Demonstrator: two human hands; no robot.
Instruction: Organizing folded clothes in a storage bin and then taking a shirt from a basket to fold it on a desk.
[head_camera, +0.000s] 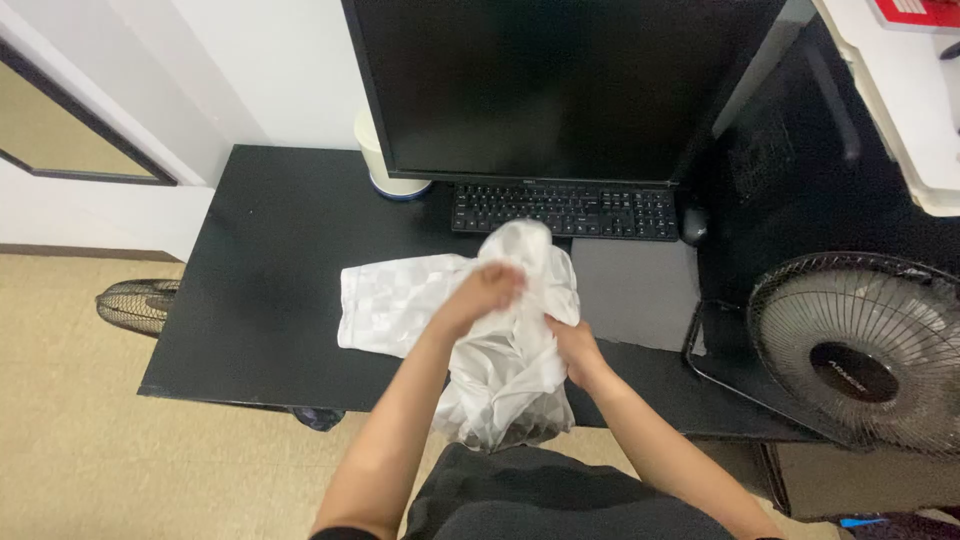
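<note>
- White cloth (400, 300), centre of frame: partly spread on the black desk (260, 270), partly bunched and hanging over the desk's near edge.
- Left hand (485, 295), centre: fingers closed on the bunched upper fold.
- Right hand (572, 345), just right of centre: clamped on the cloth's right edge.
- Upper centre: dark monitor (560, 80) above a black keyboard (565, 210).
- Right edge: a fan (860, 350).

Before me, a dark monitor (560, 85) stands over a black keyboard (565, 211) on the black worktop (260, 290); a desk fan (860, 350) sits right.
</note>
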